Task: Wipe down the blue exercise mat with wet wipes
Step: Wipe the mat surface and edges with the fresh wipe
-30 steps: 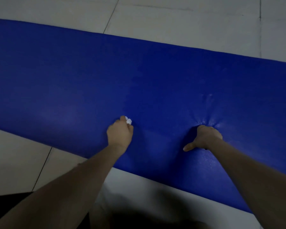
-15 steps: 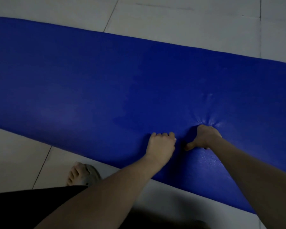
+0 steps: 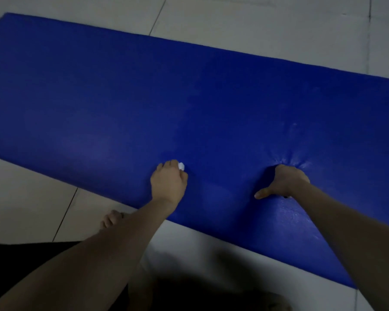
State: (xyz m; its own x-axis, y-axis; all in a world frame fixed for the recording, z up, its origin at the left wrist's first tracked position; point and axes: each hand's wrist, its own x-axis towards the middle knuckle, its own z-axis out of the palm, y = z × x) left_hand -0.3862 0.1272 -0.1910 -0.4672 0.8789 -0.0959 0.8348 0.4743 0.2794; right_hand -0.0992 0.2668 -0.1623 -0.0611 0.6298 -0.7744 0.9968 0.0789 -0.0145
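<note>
The mat (image 3: 144, 90) lies flat on the tiled floor (image 3: 256, 23), stretched across the view, with both hands on the strip nearest the person. The left hand (image 3: 169, 182) is curled down over a small wad of wipe (image 3: 181, 166), of which only a white bit shows past the knuckles; its fingers (image 3: 166, 165) are bunched narrow around the wad and press it onto the mat, the grip one would take for scrubbing. To the right of it on the mat, well apart, the right hand (image 3: 283, 181) is planted with its thumb splayed back. Its fingers dig into the foam, and creases fan out from them, so it is leaning hard; whether it holds anything I cannot tell. It probably pins the mat so the rubbing does not drag it over the floor. A bare foot (image 3: 111, 218) rests on the floor just off the mat's near edge.
</note>
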